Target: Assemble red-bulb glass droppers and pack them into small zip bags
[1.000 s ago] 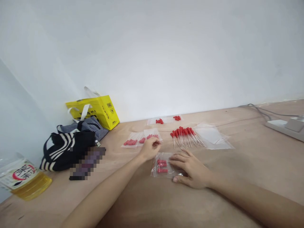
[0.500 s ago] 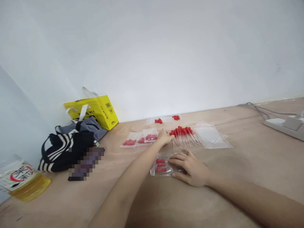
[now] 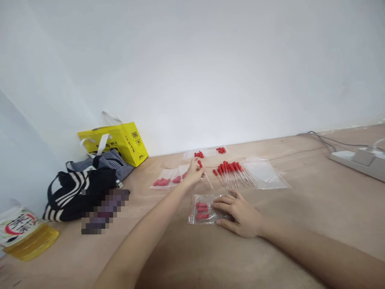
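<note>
Between the fingers of my left hand (image 3: 194, 173) is a dropper (image 3: 207, 179) with a red rubber bulb and a thin clear tube, its tip pointing down to the right. My right hand (image 3: 237, 212) lies with fingers spread on a clear zip bag (image 3: 190, 214) that holds several red-bulbed droppers (image 3: 202, 209); the palm side hides part of the bag. Beyond it, a fanned pile of loose droppers (image 3: 230, 170) rests on the table, bulbs away from me. Filled zip bags (image 3: 164, 178) lie left of the pile, partly behind my left hand.
Flat clear bags (image 3: 264, 174) lie right of the pile. More red bulbs in bags (image 3: 221, 150) sit by the wall. A yellow bag (image 3: 132, 140), a black striped bag (image 3: 81, 196) and an oil bottle (image 3: 33, 241) stand left. A power strip (image 3: 357, 160) is at right.
My left hand has moved left from the dropper pile, with one dropper now in its fingers. My right hand stays on the zip bag. The view has shifted slightly.
</note>
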Tool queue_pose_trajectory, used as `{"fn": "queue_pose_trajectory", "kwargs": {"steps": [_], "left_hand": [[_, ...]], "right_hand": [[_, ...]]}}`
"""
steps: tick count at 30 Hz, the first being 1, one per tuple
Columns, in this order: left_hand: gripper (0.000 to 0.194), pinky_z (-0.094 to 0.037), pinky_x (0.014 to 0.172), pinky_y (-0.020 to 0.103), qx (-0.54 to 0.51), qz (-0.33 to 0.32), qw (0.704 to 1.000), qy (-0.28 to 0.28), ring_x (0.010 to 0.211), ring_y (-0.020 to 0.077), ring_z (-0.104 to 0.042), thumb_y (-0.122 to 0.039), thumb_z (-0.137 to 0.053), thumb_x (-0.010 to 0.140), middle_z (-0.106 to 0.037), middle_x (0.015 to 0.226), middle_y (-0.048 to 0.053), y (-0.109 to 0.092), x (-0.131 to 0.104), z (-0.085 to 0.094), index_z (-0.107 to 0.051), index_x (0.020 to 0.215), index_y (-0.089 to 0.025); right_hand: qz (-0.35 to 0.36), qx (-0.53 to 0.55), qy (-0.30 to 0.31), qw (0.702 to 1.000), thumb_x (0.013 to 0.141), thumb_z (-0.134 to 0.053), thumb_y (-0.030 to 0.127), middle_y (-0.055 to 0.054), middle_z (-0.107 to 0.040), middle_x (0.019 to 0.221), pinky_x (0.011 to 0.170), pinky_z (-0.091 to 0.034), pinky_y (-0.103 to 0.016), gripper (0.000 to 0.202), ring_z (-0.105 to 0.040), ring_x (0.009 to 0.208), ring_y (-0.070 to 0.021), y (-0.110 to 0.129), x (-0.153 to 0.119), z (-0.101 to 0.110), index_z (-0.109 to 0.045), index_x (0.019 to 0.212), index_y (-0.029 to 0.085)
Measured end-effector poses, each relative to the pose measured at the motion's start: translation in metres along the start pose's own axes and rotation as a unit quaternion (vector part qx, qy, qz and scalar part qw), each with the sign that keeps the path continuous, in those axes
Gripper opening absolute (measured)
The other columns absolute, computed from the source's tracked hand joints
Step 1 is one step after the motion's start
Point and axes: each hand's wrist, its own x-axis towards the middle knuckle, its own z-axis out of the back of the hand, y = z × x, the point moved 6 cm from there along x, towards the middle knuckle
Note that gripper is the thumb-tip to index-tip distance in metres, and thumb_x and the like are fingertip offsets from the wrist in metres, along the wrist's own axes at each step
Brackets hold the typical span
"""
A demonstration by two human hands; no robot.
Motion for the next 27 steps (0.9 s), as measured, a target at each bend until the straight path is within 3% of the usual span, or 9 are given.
{"fn": "queue_pose_trajectory", "kwargs": {"steps": [3, 5, 8, 12, 18, 27], "left_hand": [[0.039, -0.048, 0.061, 0.021, -0.042, -0.025, 0.998, -0.038, 0.061, 0.0077, -0.059, -0.018, -0.05, 0.074, -0.054, 0.069, -0.005, 0.008, -0.029, 0.047, -0.035, 0.11, -0.019], [0.043, -0.049, 0.062, 0.022, -0.125, -0.053, 0.986, -0.098, 0.062, 0.0092, -0.06, -0.023, -0.058, 0.068, -0.055, 0.069, -0.005, 0.019, -0.052, 0.077, -0.036, 0.105, -0.019], [0.047, -0.05, 0.061, 0.023, -0.183, -0.023, 0.97, -0.156, 0.058, 0.0086, -0.058, -0.026, -0.065, 0.06, -0.055, 0.068, -0.006, 0.044, -0.08, 0.097, -0.037, 0.096, -0.019], [0.044, -0.051, 0.062, 0.024, -0.217, -0.008, 0.961, -0.169, 0.058, 0.008, -0.058, -0.026, -0.067, 0.059, -0.053, 0.069, -0.006, 0.058, -0.097, 0.086, -0.037, 0.091, -0.02], [0.04, -0.052, 0.069, 0.026, -0.287, 0.034, 0.935, -0.204, 0.063, 0.0067, -0.057, -0.017, -0.068, 0.061, -0.05, 0.07, -0.006, 0.063, -0.095, 0.069, -0.036, 0.084, -0.02], [0.007, -0.05, 0.078, 0.029, -0.291, 0.125, 0.945, -0.085, 0.071, 0.0105, -0.062, -0.015, -0.047, 0.082, -0.059, 0.068, 0.001, 0.061, -0.1, 0.038, -0.046, 0.076, -0.015]], "right_hand": [[-0.003, 0.004, 0.0, 1.0, 0.08, -0.043, 0.041, -0.006, -0.055, 0.11, 0.097, -0.015, -0.048, 0.041, -0.047, 0.104, -0.0213, 0.0, 0.0, 0.0, -0.046, 0.117, 0.025], [-0.003, 0.007, 0.0, 1.0, 0.08, -0.044, 0.041, -0.006, -0.055, 0.11, 0.096, -0.016, -0.048, 0.041, -0.047, 0.104, -0.0216, 0.0, 0.0, 0.0, -0.046, 0.117, 0.025], [-0.002, 0.01, -0.002, 1.0, 0.08, -0.044, 0.041, -0.006, -0.055, 0.11, 0.096, -0.016, -0.048, 0.041, -0.047, 0.104, -0.0217, -0.001, -0.001, 0.0, -0.046, 0.117, 0.024], [-0.001, 0.008, -0.002, 1.0, 0.08, -0.044, 0.04, -0.006, -0.055, 0.111, 0.097, -0.016, -0.047, 0.041, -0.047, 0.104, -0.0216, -0.002, -0.002, 0.0, -0.045, 0.118, 0.024], [0.0, 0.003, -0.003, 1.0, 0.08, -0.042, 0.041, -0.007, -0.055, 0.111, 0.097, -0.017, -0.047, 0.041, -0.047, 0.104, -0.022, 0.0, -0.002, 0.0, -0.046, 0.117, 0.024], [-0.012, 0.006, -0.023, 1.0, 0.078, -0.046, 0.04, -0.008, -0.052, 0.114, 0.096, -0.021, -0.046, 0.044, -0.046, 0.105, -0.0224, -0.003, -0.002, 0.0, -0.044, 0.118, 0.021]]}}
